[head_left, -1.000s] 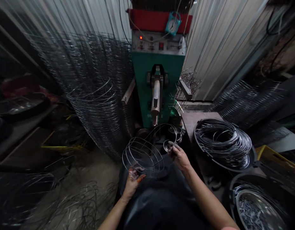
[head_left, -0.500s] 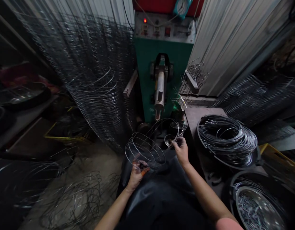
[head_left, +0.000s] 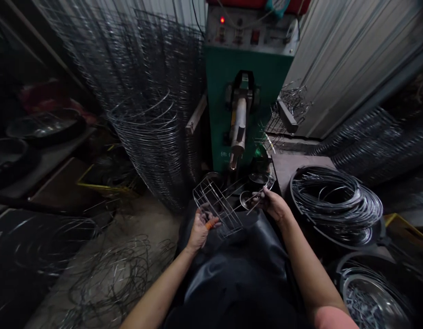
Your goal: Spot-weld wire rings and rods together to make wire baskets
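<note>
Tall stacks of wire rings [head_left: 146, 141] stand at the left, before a corrugated wall [head_left: 338, 55]; loose wire [head_left: 111, 269] lies tangled on the floor [head_left: 152, 212]; farther left, a shallow basin [head_left: 43, 132] sits near something red [head_left: 43, 96], blurred; at the right, a black tub [head_left: 309, 227] holds coiled wire [head_left: 369, 208]; nearer, a metal bowl [head_left: 391, 292] holds short metal pieces [head_left: 360, 306]; a yellow-edged crate [head_left: 408, 225] shows beyond the tub.
</note>
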{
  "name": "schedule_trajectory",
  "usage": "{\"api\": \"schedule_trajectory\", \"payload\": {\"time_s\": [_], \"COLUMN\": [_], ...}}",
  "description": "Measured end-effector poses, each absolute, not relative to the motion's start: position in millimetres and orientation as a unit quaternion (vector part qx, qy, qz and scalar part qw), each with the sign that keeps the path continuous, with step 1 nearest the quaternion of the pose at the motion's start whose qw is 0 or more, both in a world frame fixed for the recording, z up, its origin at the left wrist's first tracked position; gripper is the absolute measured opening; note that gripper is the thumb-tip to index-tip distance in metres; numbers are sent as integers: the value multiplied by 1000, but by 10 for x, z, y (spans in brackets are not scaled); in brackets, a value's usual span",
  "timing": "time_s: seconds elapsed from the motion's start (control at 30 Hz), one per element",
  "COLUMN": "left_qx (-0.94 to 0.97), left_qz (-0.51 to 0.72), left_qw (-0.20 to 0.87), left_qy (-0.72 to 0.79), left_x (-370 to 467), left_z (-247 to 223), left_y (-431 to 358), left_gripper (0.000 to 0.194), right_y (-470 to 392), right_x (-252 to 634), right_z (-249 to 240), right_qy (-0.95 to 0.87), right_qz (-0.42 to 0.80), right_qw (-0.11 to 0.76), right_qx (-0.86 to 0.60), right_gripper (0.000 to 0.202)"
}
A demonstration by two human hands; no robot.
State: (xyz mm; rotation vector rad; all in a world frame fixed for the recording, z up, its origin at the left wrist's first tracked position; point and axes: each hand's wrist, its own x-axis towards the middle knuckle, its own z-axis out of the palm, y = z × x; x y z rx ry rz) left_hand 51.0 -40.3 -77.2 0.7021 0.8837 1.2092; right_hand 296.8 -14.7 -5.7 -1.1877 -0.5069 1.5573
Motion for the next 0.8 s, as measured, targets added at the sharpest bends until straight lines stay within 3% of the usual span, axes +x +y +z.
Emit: {"api": "schedule_trajectory", "payload": {"time_s": [0.27,0.53,0.8], "left_qx": [278,301,296], "left_qz": [547,539,504], "left_qw": [683,673,683], "left_qy": [396,408,439], "left_x": [712,769,754], "left_z": [-501,-437,-409], "left_y": [-143,128,331], "left_gripper": [62,67,72], "right_y": [155,415,715], "right_x": [2807,2862,2969], "right_z": [-38,-62,-130], "right_qy": [-168,-176,-201], "right_qz": [558,602,559], "right_qw": [610,601,649], "right_qx": [-537,-495,-476], "right_gripper": [21,32,23]}}
